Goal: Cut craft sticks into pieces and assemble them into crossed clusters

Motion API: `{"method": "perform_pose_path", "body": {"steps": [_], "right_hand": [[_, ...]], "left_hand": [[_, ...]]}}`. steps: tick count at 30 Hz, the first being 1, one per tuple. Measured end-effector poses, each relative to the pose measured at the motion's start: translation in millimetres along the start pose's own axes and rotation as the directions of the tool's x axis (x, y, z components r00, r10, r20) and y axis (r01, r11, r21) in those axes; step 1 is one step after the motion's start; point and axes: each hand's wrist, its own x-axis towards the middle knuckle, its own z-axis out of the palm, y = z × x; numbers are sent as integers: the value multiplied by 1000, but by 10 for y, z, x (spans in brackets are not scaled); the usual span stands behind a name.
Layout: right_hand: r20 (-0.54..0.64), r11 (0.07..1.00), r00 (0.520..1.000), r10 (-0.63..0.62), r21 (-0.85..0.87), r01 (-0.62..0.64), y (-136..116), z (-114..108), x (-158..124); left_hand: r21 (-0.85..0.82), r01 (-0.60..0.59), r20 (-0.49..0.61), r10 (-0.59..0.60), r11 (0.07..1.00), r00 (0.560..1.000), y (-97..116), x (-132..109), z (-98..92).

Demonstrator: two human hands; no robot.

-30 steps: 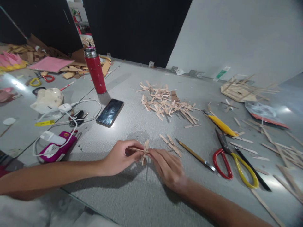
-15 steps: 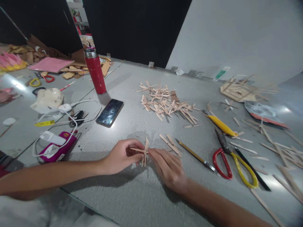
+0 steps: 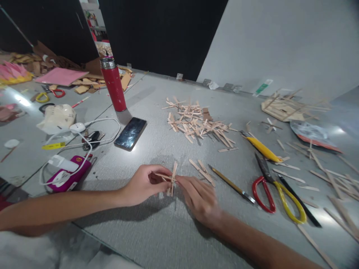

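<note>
Several thin wooden sticks [image 3: 174, 171], joined in a small crossed piece, are held just above the grey table. My left hand [image 3: 144, 185] pinches this piece from the left, its thumb and fingers curled round the sticks. From the right, the fingertips of my right hand [image 3: 199, 197] press together on the same piece where the sticks cross. Its inner part is hidden by my fingers. Just beyond my right hand lie a few loose wooden sticks [image 3: 202, 172], and beside them a brown pencil-like tool with a metal end [image 3: 231, 184].
A heap of short wooden sticks [image 3: 199, 121] lies ahead. On the right are scissors [image 3: 269, 179], a yellow cutter [image 3: 260, 147] and a wooden frame [image 3: 280, 108]. Leftward are a phone [image 3: 130, 134], a red bottle [image 3: 113, 87] and a purple power bank [image 3: 70, 175] with a cable.
The crossed sticks have tilted slightly between my fingers. Both hands keep nearly the same place and hold.
</note>
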Motion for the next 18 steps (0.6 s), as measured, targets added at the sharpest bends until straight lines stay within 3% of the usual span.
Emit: {"method": "perform_pose_path", "body": {"steps": [8, 18], "right_hand": [[-4, 999, 999, -46, -11, 46, -12, -42, 22], [-30, 997, 996, -79, -28, 78, 12, -31, -9]], "left_hand": [[14, -67, -31, 67, 998, 997, 3, -4, -5], [302, -256, -66, 288, 918, 955, -7, -39, -35]]}}
